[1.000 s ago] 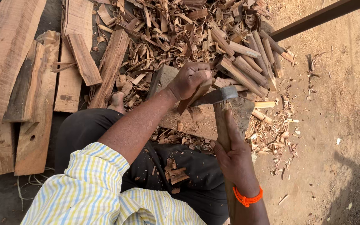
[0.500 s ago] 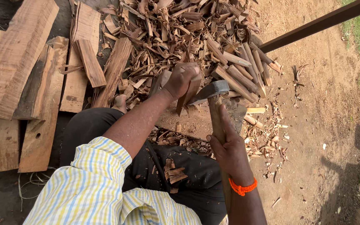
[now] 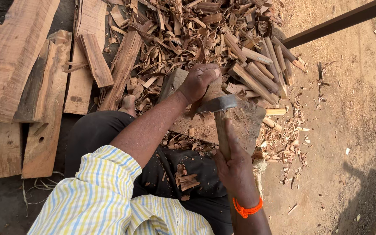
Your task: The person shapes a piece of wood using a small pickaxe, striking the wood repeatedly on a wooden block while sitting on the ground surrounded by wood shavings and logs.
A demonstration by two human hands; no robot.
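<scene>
My left hand (image 3: 200,81) is closed around a reddish wood piece (image 3: 214,92) standing on a worn chopping block (image 3: 246,124). My right hand (image 3: 235,165), with an orange band at the wrist, grips the wooden handle of a hatchet (image 3: 220,126). The hatchet's grey metal head (image 3: 216,104) rests against the lower part of the wood piece, just under my left fist. My knee in dark trousers (image 3: 105,130) lies to the left of the block.
A big heap of split sticks and shavings (image 3: 223,39) lies beyond the block. Wide planks (image 3: 18,74) are stacked at the left. A dark bar (image 3: 340,21) crosses the upper right over bare dirt ground (image 3: 349,130). Chips litter my lap.
The hatchet head stays against the wood piece while my left hand keeps its grip; the view has shifted slightly.
</scene>
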